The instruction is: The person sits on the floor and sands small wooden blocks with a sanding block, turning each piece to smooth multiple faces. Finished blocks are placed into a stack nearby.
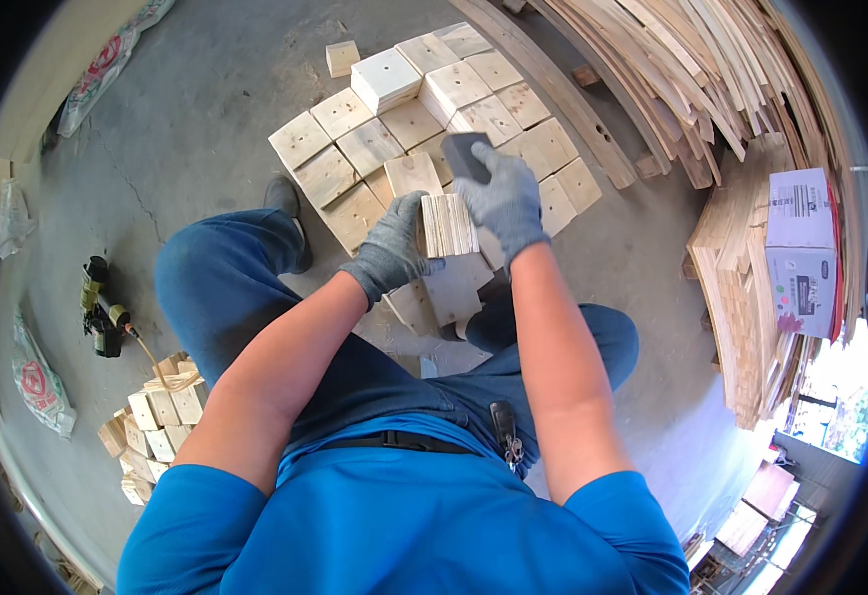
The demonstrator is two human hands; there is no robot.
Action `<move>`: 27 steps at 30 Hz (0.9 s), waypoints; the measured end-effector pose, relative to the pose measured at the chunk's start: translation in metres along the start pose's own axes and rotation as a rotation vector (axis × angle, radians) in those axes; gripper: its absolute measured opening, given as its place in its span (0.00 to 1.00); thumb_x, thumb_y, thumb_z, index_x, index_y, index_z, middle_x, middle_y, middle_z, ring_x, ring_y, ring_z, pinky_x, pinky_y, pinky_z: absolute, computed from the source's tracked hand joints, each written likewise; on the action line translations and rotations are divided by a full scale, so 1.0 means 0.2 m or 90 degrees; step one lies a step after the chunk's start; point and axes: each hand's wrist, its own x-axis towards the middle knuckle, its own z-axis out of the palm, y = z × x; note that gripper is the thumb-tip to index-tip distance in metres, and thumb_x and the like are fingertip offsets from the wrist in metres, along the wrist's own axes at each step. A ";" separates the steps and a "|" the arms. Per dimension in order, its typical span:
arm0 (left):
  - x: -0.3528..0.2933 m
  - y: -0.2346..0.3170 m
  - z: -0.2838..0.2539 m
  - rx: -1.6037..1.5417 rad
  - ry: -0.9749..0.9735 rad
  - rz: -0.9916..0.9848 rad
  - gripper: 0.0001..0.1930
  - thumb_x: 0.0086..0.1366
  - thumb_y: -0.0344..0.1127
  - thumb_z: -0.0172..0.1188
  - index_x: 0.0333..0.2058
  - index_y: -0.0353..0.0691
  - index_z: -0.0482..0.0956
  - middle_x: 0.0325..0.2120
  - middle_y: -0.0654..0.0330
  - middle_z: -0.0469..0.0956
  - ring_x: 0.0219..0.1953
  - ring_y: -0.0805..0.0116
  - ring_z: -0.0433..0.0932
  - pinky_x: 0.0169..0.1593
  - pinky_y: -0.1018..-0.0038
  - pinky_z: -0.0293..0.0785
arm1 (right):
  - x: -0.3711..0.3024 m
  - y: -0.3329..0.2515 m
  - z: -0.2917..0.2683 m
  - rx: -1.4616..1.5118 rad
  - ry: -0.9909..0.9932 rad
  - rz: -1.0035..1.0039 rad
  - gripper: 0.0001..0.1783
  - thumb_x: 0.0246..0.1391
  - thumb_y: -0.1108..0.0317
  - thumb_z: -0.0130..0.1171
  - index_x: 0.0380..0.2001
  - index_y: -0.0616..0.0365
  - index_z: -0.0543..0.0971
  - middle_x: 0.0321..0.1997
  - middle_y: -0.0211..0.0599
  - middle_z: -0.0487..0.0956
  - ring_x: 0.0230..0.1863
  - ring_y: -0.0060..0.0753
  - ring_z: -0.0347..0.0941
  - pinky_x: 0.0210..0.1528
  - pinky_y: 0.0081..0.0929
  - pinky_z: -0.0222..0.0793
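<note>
Near the middle of the frame, a striped block (449, 226) sits between two gloved hands. The left hand (392, 243) is partly curled around its left side, fingers at the upper corner and thumb along the lower edge, with hold of it. The right hand (503, 198) is closed on a dark pad (466, 154), fingers and thumb bent over the pad's right part; its heel is close to the striped block's right side, though whether they touch I cannot tell.

The pad lies just above the striped block in the frame, toward its upper right, so the right hand is the nearer one to it. The striped block's visible layers run roughly up and down the frame; the pad's long axis is partly hidden by the glove, so I cannot tell it.

Pale blocks (367, 147) spread in rows above and around the hands. Planks (642, 79) fill the upper right, and a nail gun (105, 309) lies at the left.
</note>
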 end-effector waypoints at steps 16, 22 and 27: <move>-0.01 0.13 -0.16 0.027 -0.048 -0.015 0.60 0.46 0.48 0.88 0.73 0.36 0.63 0.66 0.44 0.72 0.71 0.48 0.72 0.75 0.59 0.69 | -0.87 0.36 -0.05 0.399 0.089 0.287 0.41 0.54 0.63 0.80 0.68 0.68 0.77 0.63 0.53 0.83 0.60 0.41 0.81 0.65 0.34 0.76; -0.01 0.23 -0.13 0.095 0.070 0.213 0.53 0.41 0.37 0.85 0.68 0.39 0.68 0.66 0.45 0.71 0.69 0.40 0.71 0.72 0.55 0.71 | -0.89 0.38 -0.05 0.434 0.143 0.280 0.41 0.54 0.64 0.81 0.68 0.67 0.77 0.61 0.49 0.84 0.56 0.35 0.82 0.61 0.32 0.78; -0.09 0.16 -0.12 0.230 0.090 0.344 0.55 0.39 0.35 0.86 0.68 0.43 0.68 0.65 0.47 0.72 0.71 0.40 0.69 0.73 0.51 0.70 | -0.88 0.40 -0.04 0.472 0.142 0.301 0.40 0.54 0.63 0.81 0.67 0.67 0.77 0.60 0.49 0.85 0.56 0.36 0.82 0.62 0.33 0.78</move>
